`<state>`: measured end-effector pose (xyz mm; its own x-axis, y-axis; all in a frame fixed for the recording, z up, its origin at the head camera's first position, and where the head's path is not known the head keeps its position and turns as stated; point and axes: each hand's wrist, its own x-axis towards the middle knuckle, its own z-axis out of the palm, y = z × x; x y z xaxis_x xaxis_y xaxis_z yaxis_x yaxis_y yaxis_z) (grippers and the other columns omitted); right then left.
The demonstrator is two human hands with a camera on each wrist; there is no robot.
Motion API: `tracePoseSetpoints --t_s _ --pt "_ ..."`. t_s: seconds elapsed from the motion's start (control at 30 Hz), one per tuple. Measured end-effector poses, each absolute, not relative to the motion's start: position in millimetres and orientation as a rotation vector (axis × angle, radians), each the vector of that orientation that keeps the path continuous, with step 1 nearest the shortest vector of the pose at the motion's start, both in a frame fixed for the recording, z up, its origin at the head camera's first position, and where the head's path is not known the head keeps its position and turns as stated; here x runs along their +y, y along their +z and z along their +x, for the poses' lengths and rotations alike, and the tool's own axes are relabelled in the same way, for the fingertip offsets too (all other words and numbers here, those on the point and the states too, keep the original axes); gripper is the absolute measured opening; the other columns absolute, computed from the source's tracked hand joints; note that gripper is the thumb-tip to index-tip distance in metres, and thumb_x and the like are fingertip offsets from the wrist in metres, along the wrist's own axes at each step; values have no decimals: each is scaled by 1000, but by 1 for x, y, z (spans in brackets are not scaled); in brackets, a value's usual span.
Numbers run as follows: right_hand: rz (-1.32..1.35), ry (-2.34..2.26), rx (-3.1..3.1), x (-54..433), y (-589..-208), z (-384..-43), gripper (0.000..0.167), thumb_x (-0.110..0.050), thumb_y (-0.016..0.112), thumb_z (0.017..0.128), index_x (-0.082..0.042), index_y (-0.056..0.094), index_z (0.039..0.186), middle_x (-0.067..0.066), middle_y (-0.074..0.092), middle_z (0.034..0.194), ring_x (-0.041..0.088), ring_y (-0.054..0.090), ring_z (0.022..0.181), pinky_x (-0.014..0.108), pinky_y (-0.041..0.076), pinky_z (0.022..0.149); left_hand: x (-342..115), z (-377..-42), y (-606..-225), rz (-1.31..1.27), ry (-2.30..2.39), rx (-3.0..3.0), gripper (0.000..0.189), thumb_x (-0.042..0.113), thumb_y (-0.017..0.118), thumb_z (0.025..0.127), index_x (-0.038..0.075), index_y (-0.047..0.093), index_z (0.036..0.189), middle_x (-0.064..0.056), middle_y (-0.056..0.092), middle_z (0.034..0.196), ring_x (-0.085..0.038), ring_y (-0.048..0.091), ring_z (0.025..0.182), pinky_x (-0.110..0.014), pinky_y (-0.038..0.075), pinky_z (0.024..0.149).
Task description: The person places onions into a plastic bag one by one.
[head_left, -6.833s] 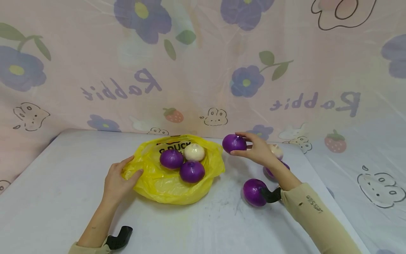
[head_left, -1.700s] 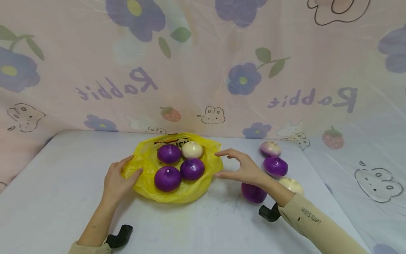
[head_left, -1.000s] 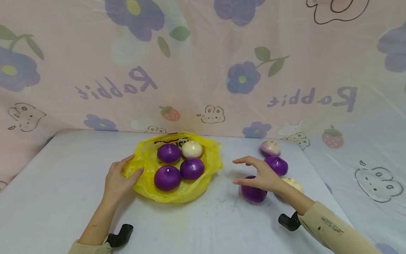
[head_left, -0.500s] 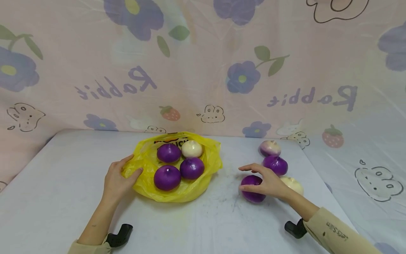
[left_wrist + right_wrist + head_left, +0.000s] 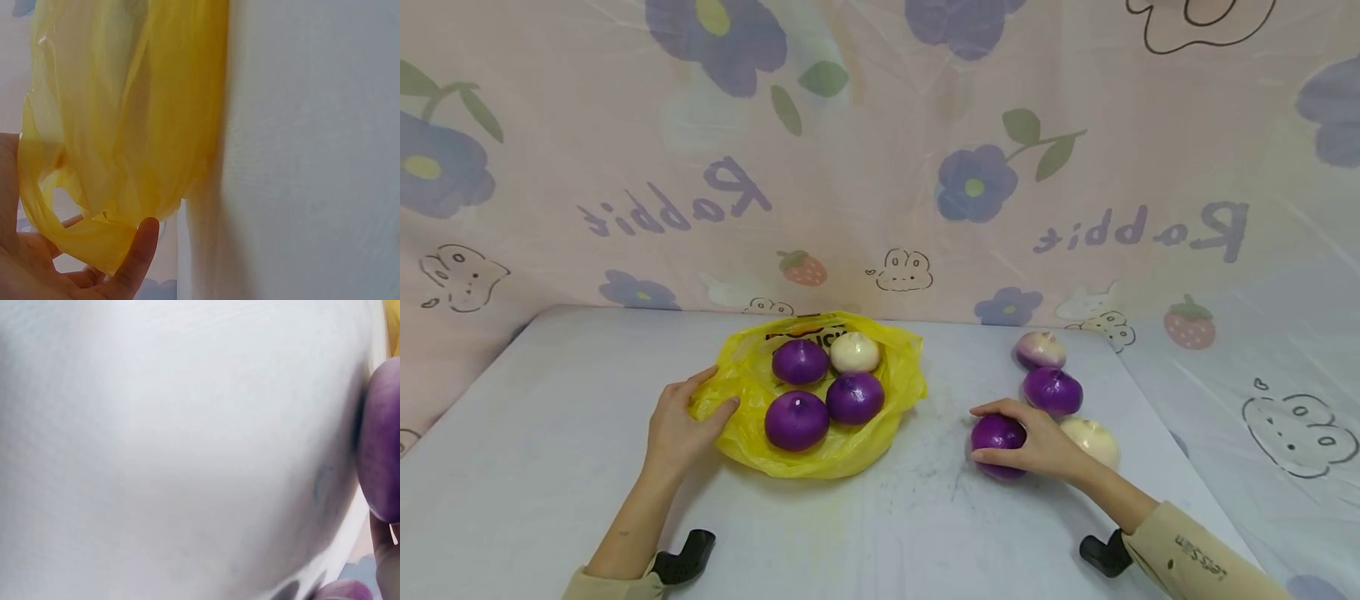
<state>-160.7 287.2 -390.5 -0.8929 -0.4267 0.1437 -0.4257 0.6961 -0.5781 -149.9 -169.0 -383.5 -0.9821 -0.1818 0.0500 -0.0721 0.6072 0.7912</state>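
A yellow plastic bag (image 5: 820, 458) lies with its mouth spread wide, holding three purple onions, one of them nearest the front (image 5: 797, 422), and a white onion (image 5: 854, 352). My left hand (image 5: 681, 425) holds the bag's left rim; in the left wrist view a loop of the yellow plastic (image 5: 94, 240) passes between thumb and fingers. To the right of the bag, my right hand (image 5: 1041, 442) grips a purple onion (image 5: 996, 435) on the table, thumb on the near side and fingers over the far side. The right wrist view shows that onion (image 5: 382, 444) only partly.
Behind my right hand, a purple onion (image 5: 1054, 392) and a pale purple-white onion (image 5: 1041, 349) stand in a row. A white onion (image 5: 1090, 442) sits beside my right wrist, partly covered. The white table (image 5: 865, 533) ends at a printed cloth (image 5: 850, 167) at the back.
A purple onion carried earlier by my right hand now lies among those in the bag. That hand has since moved right and closed round another purple onion. My left hand stays at the bag.
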Motion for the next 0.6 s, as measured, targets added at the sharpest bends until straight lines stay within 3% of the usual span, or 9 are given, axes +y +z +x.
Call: tracePoseSetpoints --t_s 0.6 --pt "-685 -1012 2875 284 -393 -158 52 -37 80 75 -20 63 121 -7 64 119 9 58 107 30 50 84 -169 -149 -384 199 -1320 -2691 61 25 63 88 1 43 141 -28 40 132 -44 39 121 -56 29 104"
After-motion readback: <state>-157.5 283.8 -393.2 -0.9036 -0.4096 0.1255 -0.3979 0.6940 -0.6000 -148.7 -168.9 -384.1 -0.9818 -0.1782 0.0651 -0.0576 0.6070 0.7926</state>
